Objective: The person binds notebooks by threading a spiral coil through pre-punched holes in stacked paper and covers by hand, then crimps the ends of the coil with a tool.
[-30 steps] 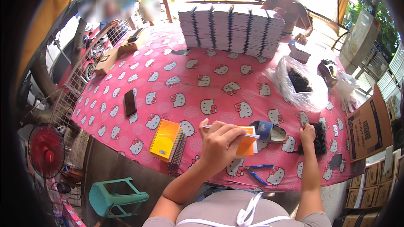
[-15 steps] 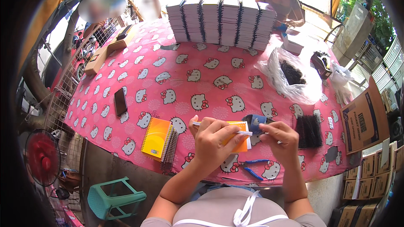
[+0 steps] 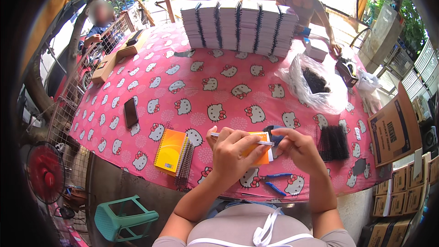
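Observation:
My left hand (image 3: pixel 231 151) is closed around an orange notebook (image 3: pixel 261 156) with white pages, gripping it along its upper edge. A thin, light-coloured strip or coil shows along that edge. By the notebook's right end, my right hand (image 3: pixel 299 150) has its index finger stretched out and the other fingers loosely curled. I see nothing held in it. Partly hidden behind this hand lies a dark blue object (image 3: pixel 273 132). Blue-handled pliers (image 3: pixel 277 182) lie on the table below the hands. A stack of yellow-orange spiral notebooks (image 3: pixel 170 152) sits to the left.
Black spiral coils (image 3: pixel 335 142) lie to the right, near an open carton (image 3: pixel 393 128). Beyond are a plastic bag of black coils (image 3: pixel 315 82) and tall notebook stacks (image 3: pixel 238 27). A phone (image 3: pixel 131 112) lies left; a green stool (image 3: pixel 123 219) stands below. Two people are across the table.
My right hand has gone from a pinch to an outstretched index finger, nearer the notebook's end. The left hand stays put. The person at back right now reaches toward a dark box.

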Available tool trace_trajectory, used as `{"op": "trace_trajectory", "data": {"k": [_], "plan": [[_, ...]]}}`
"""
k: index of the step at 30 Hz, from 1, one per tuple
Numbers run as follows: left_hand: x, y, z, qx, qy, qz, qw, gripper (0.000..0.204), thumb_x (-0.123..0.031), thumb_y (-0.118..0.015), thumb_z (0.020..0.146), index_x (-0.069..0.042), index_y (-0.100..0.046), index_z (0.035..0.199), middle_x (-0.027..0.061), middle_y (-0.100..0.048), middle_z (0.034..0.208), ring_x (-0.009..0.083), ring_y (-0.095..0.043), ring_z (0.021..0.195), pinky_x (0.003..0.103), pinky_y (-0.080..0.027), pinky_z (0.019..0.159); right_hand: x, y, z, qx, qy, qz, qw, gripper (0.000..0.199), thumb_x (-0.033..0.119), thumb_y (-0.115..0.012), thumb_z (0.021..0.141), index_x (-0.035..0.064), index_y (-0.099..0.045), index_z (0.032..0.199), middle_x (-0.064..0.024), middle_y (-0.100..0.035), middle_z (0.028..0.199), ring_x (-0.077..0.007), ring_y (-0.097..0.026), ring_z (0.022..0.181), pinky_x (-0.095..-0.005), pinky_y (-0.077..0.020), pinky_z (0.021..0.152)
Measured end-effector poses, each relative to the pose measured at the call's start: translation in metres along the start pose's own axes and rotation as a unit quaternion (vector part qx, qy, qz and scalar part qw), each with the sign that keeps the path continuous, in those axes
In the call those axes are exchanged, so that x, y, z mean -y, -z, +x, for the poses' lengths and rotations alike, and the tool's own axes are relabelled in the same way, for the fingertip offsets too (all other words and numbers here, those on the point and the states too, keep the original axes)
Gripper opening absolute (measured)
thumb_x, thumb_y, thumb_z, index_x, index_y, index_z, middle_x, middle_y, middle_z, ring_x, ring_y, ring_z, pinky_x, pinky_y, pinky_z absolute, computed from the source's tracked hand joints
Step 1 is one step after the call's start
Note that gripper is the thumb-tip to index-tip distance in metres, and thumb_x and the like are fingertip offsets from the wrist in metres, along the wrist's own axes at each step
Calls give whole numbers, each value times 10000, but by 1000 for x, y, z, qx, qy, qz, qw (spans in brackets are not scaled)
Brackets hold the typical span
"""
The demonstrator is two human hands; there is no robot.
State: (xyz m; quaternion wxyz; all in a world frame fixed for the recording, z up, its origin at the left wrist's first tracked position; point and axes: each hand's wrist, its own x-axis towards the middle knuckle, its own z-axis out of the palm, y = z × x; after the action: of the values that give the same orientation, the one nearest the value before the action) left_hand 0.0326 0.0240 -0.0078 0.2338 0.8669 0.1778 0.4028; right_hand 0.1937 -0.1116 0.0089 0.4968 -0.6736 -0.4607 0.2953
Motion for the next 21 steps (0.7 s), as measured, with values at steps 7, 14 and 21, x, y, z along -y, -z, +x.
{"op": "trace_trajectory", "data": {"k": [7,14,21], "plan": [[-2,-3,-4,3,4,5,1000,235,-198,-801,669,-151,-738,890,-11,-667,845,163,-562,828,423,-264,983,27,-23,-7,-128,194,-280,931,169,128,-689,844,26,-598,944,-100,-587,803,-240,-605,648,-333,-477,541],[5,3,-11,6,-16,-3,1000,233,-185,-810,655,-154,-742,876,-4,-684,850,168,-584,841,426,-275,975,-34,48,15,-123,74,-251,957,311,135,-696,823,17,-605,1096,-142,-644,962,-298,-649,837,-386,-526,715],[-2,-6,0,-20,-32,-25,999,244,-173,-818,639,-145,-735,867,1,-684,842,181,-598,866,410,-303,959,-220,52,7,-70,-37,-514,854,644,330,-820,661,34,-543,1162,-168,-645,1066,-353,-634,965,-466,-538,801]]}}
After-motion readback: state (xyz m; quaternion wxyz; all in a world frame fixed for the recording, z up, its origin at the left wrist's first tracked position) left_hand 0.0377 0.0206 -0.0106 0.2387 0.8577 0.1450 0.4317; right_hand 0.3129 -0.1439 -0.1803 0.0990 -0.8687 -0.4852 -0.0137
